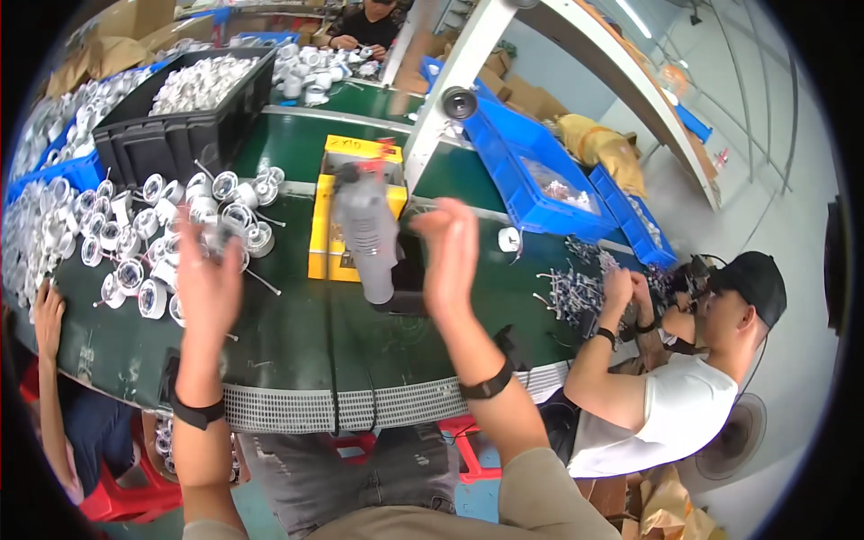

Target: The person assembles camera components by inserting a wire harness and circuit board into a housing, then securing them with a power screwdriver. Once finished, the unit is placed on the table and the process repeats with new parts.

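Your left hand (pixel 209 286) was raised over green table (pixel 297 351), blurred, fingers spread, holding nothing visible; nearest thing was pile of white round parts (pixel 153 238) just behind it. Your right hand (pixel 448 256) was open, palm inward, empty, beside grey power screwdriver (pixel 369 236) hanging upright before yellow box (pixel 326 236).

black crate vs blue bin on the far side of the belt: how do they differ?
The black plastic crate sits at far left, heaped with white round parts; the blue plastic bin sits at right behind the white post and looks nearly bare, with a few small pieces. The crate has ribbed dark walls; the bin's walls are smooth and bright. Both are open-topped rectangular tubs.
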Demonstrator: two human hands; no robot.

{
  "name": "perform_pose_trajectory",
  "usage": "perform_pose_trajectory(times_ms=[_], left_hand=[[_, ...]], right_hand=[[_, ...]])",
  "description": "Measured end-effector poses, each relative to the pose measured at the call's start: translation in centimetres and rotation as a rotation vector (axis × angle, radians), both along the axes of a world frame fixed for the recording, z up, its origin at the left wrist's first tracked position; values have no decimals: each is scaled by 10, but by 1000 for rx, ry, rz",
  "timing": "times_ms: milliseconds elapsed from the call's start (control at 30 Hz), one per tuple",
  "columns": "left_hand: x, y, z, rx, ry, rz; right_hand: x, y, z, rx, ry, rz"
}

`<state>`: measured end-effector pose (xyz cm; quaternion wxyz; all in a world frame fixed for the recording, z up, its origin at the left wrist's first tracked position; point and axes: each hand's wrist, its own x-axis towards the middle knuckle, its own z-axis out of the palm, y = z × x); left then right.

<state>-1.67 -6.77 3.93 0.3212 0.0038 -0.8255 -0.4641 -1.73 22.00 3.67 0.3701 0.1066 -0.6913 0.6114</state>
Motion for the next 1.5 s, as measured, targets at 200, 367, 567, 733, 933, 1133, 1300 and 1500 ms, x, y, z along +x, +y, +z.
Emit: perform_pose_trajectory(times_ms=[200,367,567,733,933,1133,1300,1500], left_hand=[[-6,5,6,33,161,93],[8,15,-9,-66,-156,-439],[31,51,-14,146,-562,-968],[34,63,-15,876,-813,-1340],[29,64,-21,928,-903,-1335],[29,60,-24,948,-910,-1305],[29,59,-20,855,-780,-1290],[22,56,-18,933,-826,-1277]], right_hand=[[-44,191,-16,338,-666,-1297],[-42,196,-15,425,-1105,-871],[9,59,-4,574,-131,-179],[55,-7,8,823,76,330],[62,-15,-5,719,-58,414],[61,-18,-9,659,-93,401],[54,-1,-19,-2,-594,693],[55,-2,-15,-3,-597,744]])
